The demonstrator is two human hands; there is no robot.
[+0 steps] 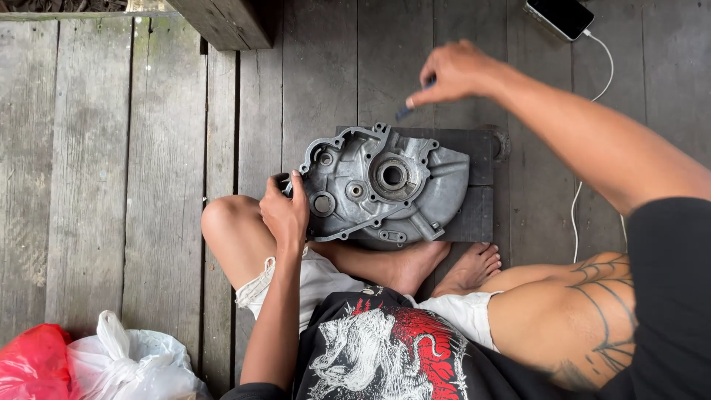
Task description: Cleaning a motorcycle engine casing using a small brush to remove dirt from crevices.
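Seated on a weathered plank floor (89, 185), we steady a grey cast-metal engine case (385, 185) that lies flat on 2 dark boards (478, 200) just ahead of our bare feet. Our left hand (285, 211) is clenched on the case's left edge; our right hand (455, 72), raised above and beyond the case, pinches a small blue tool (409, 107) in its grip. A phone (561, 16) on a white cable (603, 63) lies by the right arm, and red and white plastic bags (96, 363) sit at our left. We judge that a slip of the left hand could let the case skid off the boards, and a swinging right arm could snag the cable.
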